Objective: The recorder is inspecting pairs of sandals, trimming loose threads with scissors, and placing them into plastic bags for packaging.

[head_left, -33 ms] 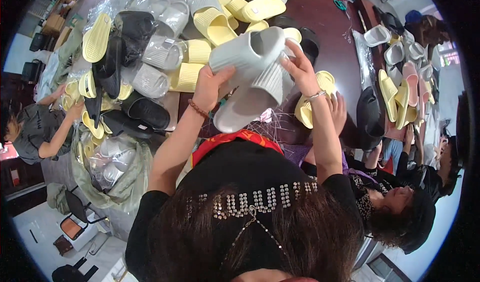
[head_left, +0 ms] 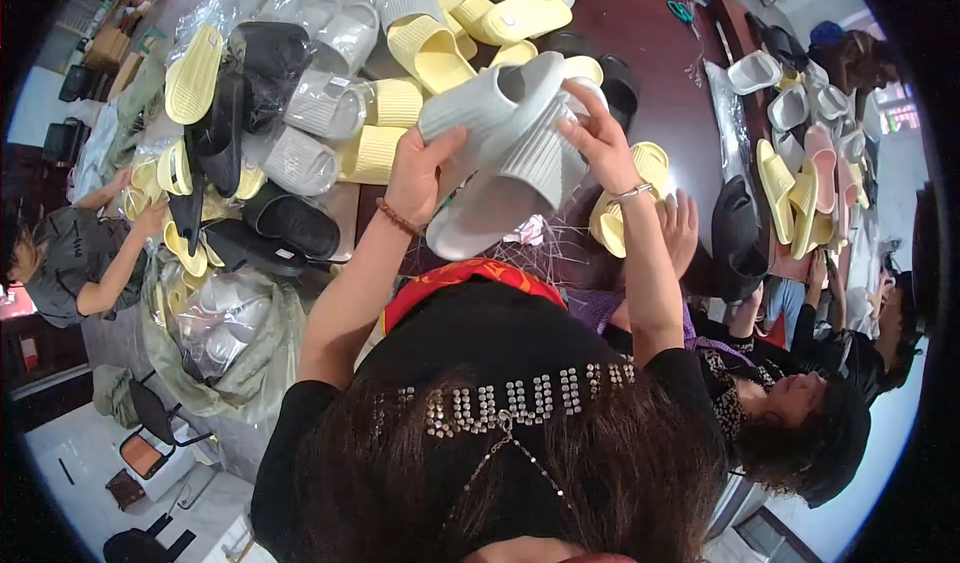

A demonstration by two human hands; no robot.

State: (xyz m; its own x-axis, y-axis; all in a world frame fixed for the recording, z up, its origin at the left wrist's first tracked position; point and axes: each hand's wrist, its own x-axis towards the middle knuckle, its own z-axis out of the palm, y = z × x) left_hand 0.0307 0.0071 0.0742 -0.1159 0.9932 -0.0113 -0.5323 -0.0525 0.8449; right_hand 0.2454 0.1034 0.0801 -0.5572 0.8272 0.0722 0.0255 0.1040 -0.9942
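Observation:
Between my two hands is a pair of light grey slide slippers. My left hand [head_left: 418,168] is closed on the left side of the upper grey slipper [head_left: 465,108], thumb on top. Closed at the right edge of the pair is my right hand [head_left: 603,143], its thumb near the ribbed strap of the lower grey slipper [head_left: 545,158]. That lower slipper is tilted, its rounded end toward my body. Yellow slippers [head_left: 430,51] lie just beyond, and another yellow pair [head_left: 608,221] sits beside my right wrist.
Bagged grey slippers [head_left: 325,103] and black slippers [head_left: 290,221] crowd the left of the dark red table [head_left: 655,53]. A plastic-lined sack [head_left: 270,353] stands at lower left. Co-workers work on both sides; a neighbour's hand [head_left: 678,228] is near my right forearm. Green scissors [head_left: 680,10] lie far right.
The lower grey slipper has shifted very slightly upward, away from my body. My right fingers have moved a little on the pair; both hands keep their hold.

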